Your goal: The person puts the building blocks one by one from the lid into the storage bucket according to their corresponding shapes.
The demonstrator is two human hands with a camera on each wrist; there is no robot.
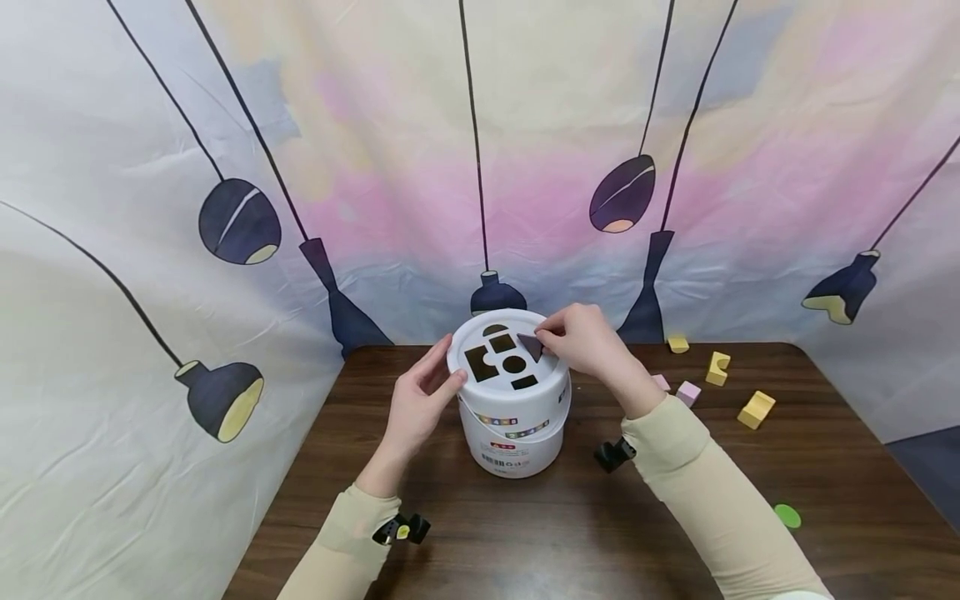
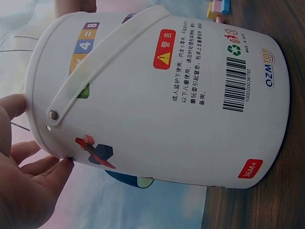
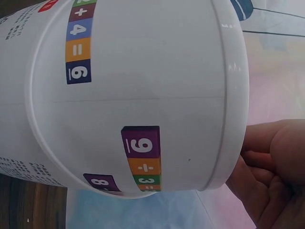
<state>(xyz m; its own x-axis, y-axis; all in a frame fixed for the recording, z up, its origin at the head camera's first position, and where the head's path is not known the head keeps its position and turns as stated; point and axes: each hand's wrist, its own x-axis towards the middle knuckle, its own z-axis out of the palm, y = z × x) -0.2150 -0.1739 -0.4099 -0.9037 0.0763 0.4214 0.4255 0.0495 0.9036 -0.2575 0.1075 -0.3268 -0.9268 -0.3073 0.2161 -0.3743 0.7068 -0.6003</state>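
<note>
A white toy bucket (image 1: pixel 513 446) stands upright on the table, with a lid (image 1: pixel 480 325) that has several shaped holes. My left hand (image 1: pixel 416 404) holds the bucket at the left of its rim, thumb toward the near side and fingers farther back. In the left wrist view, its fingertips touch the wall just below the lid's edge. At the lid's right side, my right hand (image 1: pixel 592 343) pinches a dull purple triangular block (image 1: pixel 530 346) at the triangular hole. The right wrist view shows curled fingers beside the rim, with the block hidden behind the bucket.
Yellow blocks (image 1: pixel 756 410) and pink blocks (image 1: pixel 687 392) lie right of the bucket on the dark wooden table (image 1: pixel 442 533). A green round piece (image 1: pixel 787 516) is near the right forearm. A printed cloth (image 1: pixel 540 108) hangs behind the table. The bucket's white handle (image 2: pixel 95 62) hangs down.
</note>
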